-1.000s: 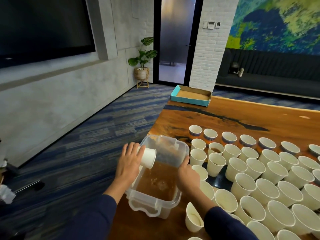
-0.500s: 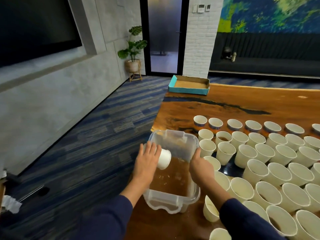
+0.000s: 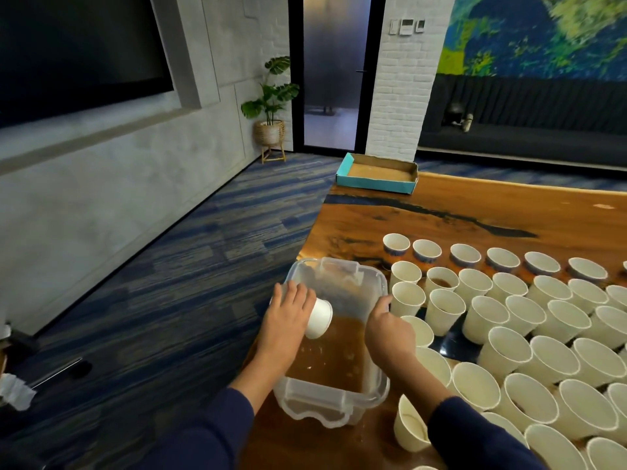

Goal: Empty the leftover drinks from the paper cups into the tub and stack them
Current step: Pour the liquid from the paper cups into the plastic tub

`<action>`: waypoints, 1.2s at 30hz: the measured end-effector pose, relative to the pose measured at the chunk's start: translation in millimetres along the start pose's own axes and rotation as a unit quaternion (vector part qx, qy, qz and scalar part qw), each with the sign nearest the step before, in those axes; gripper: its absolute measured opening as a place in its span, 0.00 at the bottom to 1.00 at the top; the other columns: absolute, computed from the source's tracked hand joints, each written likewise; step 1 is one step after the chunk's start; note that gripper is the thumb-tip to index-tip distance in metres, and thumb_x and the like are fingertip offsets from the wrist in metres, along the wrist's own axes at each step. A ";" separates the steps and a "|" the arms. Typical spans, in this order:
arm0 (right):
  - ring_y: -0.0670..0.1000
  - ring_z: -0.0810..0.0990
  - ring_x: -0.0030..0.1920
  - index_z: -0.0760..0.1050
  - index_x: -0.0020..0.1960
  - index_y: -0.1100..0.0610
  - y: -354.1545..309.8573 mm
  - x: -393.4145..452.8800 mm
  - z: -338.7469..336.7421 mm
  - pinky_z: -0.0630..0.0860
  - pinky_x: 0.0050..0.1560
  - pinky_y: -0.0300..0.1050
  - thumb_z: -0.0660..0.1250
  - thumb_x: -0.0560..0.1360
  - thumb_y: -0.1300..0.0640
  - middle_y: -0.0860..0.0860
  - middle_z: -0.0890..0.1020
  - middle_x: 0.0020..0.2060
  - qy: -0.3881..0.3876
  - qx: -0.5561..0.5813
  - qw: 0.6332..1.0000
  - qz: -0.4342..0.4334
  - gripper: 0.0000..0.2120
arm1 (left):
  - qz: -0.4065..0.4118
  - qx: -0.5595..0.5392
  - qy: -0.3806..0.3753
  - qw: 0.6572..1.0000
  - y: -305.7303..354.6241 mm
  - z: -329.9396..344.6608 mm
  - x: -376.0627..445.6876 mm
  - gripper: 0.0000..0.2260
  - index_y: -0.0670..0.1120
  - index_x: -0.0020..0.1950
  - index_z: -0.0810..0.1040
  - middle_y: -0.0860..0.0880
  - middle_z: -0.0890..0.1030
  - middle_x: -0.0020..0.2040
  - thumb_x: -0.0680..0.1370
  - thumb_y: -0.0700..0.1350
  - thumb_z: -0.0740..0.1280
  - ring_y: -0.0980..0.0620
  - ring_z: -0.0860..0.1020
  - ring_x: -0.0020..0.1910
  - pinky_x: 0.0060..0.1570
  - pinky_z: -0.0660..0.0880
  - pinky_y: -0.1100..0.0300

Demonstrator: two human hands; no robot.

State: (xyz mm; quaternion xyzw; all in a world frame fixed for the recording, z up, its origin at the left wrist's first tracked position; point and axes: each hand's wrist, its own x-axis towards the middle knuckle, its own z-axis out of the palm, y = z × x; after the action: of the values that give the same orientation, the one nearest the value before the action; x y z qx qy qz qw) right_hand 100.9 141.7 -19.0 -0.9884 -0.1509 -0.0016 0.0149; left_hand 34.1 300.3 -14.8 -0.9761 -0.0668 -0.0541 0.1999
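A clear plastic tub [image 3: 339, 268] with brown liquid [image 3: 336, 362] in it stands at the left edge of the wooden table [image 3: 475, 212]. My left hand [image 3: 288, 322] grips a white paper cup [image 3: 319, 318] tipped on its side over the tub, with its base pointing right. My right hand [image 3: 390, 332] lies on the tub's right rim with its fingers curled over it; the fingertips are hidden. Several white paper cups [image 3: 509, 344] stand open in rows to the right of the tub. One of them [image 3: 441, 281] shows brown drink inside.
A teal cardboard tray [image 3: 376, 173] sits at the table's far left corner. One cup [image 3: 410, 424] leans by my right sleeve, near the tub's front corner. Blue carpet lies left of the table, with a potted plant [image 3: 271, 106] by the glass door.
The view has shifted a little to the left. My left hand has kept the cup over the tub and tipped it lower toward the liquid. My right hand stays on the tub's rim.
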 end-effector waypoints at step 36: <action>0.53 0.75 0.61 0.51 0.76 0.61 10.1 1.0 -6.6 0.73 0.55 0.45 0.52 0.83 0.53 0.55 0.74 0.64 0.014 0.075 0.997 -0.025 0.25 | -0.018 -0.119 0.097 0.988 0.5 -5.8 0.8 0.40 0.43 0.58 0.80 0.43 0.81 0.53 0.47 0.43 0.84 0.42 0.79 0.53 0.52 0.78 0.46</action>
State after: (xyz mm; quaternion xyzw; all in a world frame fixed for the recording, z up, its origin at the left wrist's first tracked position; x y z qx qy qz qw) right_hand 104.9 132.2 -12.6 -0.9804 -0.1748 -0.0047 0.0908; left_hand 34.5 297.6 -9.6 -0.9815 -0.0578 -0.1601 0.0872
